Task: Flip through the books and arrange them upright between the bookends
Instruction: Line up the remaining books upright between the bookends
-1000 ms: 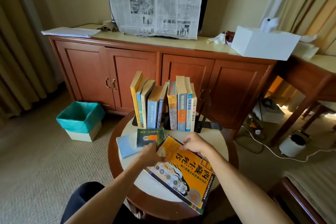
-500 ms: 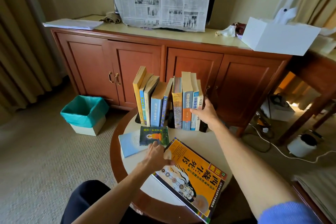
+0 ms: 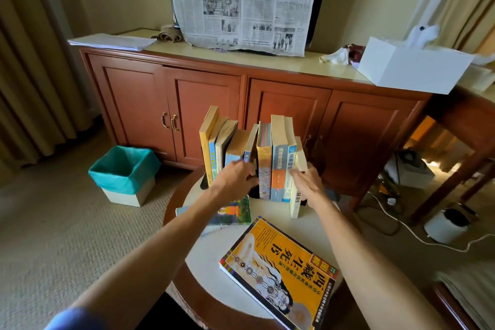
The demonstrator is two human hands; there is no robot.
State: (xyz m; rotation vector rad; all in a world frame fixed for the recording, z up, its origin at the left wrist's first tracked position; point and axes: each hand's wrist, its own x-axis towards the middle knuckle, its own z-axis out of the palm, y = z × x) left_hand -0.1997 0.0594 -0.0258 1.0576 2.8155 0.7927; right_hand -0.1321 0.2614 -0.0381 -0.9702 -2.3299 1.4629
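A row of upright books (image 3: 278, 158) stands at the far side of the round table (image 3: 214, 284), its left group leaning. My left hand (image 3: 237, 175) reaches into the gap in the middle of the row, fingers against the leaning blue-spined book (image 3: 250, 146). My right hand (image 3: 308, 182) grips the cream book (image 3: 297, 190) at the row's right end, which sits forward of the others. A black bookend (image 3: 205, 182) shows at the left end; the right one is hidden. A large yellow book (image 3: 278, 273) lies flat near me, a small green book (image 3: 233, 211) under my left forearm.
A wooden sideboard (image 3: 254, 104) stands behind the table with a newspaper (image 3: 241, 0) draped over a screen and a white box (image 3: 412, 67) on top. A bin with a teal liner (image 3: 123, 171) sits on the carpet at the left. Cables and a white appliance (image 3: 447, 225) lie right.
My left hand left the yellow book and moved up into the row of books. My right hand closed on the rightmost cream book, which came forward out of the row.
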